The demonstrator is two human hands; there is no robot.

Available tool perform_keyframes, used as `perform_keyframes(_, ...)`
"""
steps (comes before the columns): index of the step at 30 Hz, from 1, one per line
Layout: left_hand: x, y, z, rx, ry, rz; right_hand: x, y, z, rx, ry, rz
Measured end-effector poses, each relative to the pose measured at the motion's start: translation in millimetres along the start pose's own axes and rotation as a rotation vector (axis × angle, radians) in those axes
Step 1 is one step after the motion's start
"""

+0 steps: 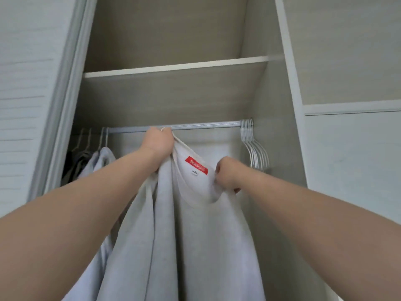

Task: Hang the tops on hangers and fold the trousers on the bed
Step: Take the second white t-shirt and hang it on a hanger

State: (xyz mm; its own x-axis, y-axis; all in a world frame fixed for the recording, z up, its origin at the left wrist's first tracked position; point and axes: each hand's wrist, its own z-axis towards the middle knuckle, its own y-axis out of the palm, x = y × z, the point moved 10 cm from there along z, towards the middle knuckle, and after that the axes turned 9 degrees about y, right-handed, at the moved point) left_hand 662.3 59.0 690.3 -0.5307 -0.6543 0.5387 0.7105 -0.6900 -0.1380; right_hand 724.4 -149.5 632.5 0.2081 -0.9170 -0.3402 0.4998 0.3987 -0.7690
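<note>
Wardrobe interior, beige-lined, open to view; pale slatted sliding door (26, 105) at left, pale panels at right. Item: one white-edged shelf (173, 67) across the upper compartment. Item: one grey metal rail (206, 124) below it, running side to side. Item: a bunch of bare white hangers (253, 146) pressed together at the right end of the rail. Item: several hung garments (91, 164), dark and pale grey, on white hangers at the left end, partly hidden by the door frame. Item: one light grey top (195, 235), held up at mid-rail between both arms, its body hanging straight down out of the bottom of the view; red label (196, 165) with a small white tag below it visible inside the neckline. Left hand (159, 146): raised just under the rail, fingers clenched round the gathered shoulder and collar of the top; a small pale loop shows above the knuckles, touching the rail, but its nature cannot be told. Right hand (229, 174): lower and to the right, fingers curled, pinching the neckline edge and pulling it open.
</note>
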Motion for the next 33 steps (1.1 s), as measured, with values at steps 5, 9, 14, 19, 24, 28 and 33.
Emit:
perform_keyframes(5,-20,43,11,-0.087,0.032,-0.019,-8,-43,18,0.56,-0.103,-0.383)
perform_keyframes(9,-28,56,16,-0.108,0.089,-0.011,13,-61,58,0.587,0.104,-0.613)
perform_keyframes(14,-42,57,25,-0.132,0.128,-0.001,31,-55,90,0.575,0.162,-0.822)
perform_keyframes(19,-57,58,27,-0.14,0.157,-0.007,46,-54,105,0.594,0.128,-0.839)
perform_keyframes(24,-70,58,28,-0.145,0.14,-0.008,51,-66,110,0.599,0.103,-0.754)
perform_keyframes(28,-69,63,27,-0.157,0.133,-0.016,51,-82,112,0.629,0.115,-0.559)
perform_keyframes(33,-63,68,26,-0.157,0.146,-0.018,44,-98,103,0.678,0.093,-0.405)
